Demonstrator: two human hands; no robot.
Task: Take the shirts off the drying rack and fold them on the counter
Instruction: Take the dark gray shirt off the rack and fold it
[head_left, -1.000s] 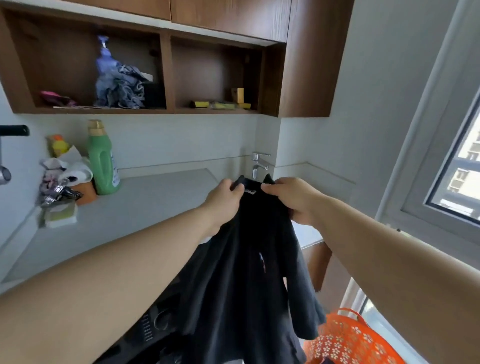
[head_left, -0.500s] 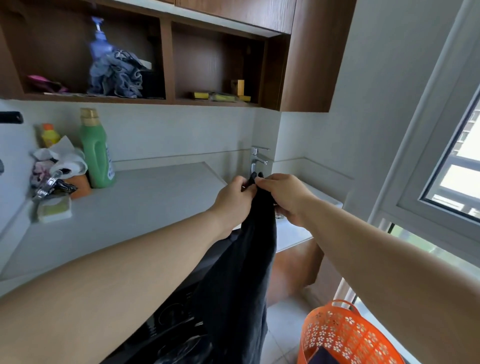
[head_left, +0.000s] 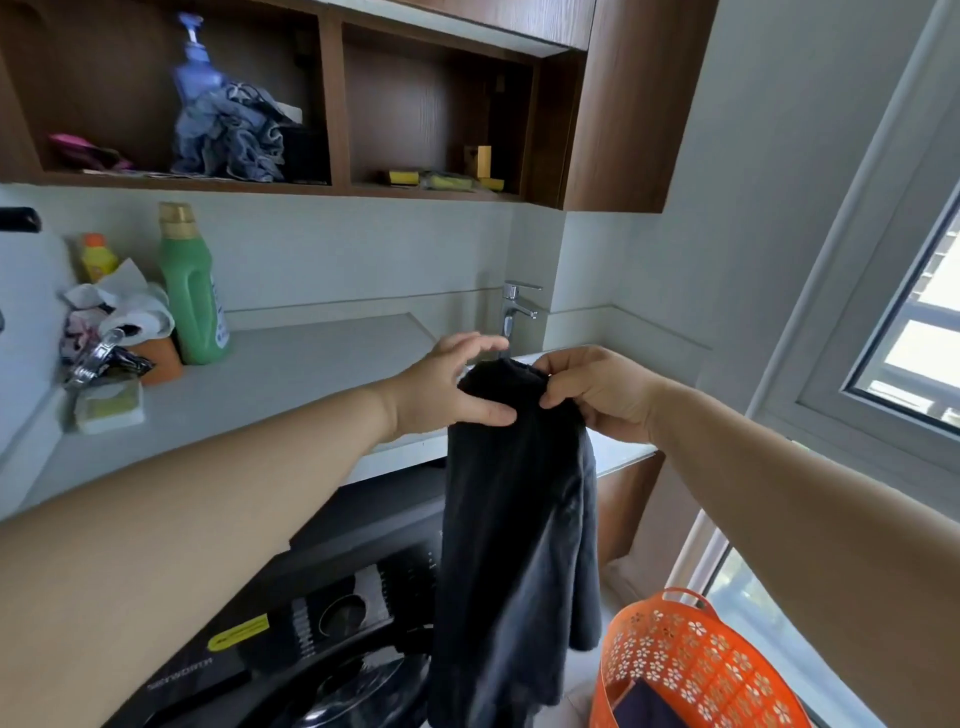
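Note:
A black shirt (head_left: 519, 545) hangs bunched in the air in front of the grey counter (head_left: 291, 374). My right hand (head_left: 597, 395) grips its top edge, fingers curled round the cloth. My left hand (head_left: 447, 387) is beside it on the left, thumb against the cloth below the top and fingers spread loosely above it. The shirt's lower part drops past the counter's front edge over the black washing machine (head_left: 332, 623). No drying rack shows in view.
A green detergent bottle (head_left: 192, 291), a small yellow bottle (head_left: 97, 257), crumpled cloths (head_left: 119, 312) and a white box (head_left: 109, 408) crowd the counter's left end. A chrome tap (head_left: 514, 312) stands at the back right. An orange laundry basket (head_left: 691, 670) sits on the floor, lower right.
My left hand has loosened, its fingers lifting off the shirt's top and spreading. The shirt stays gathered in my right hand. The view has tilted slightly downward.

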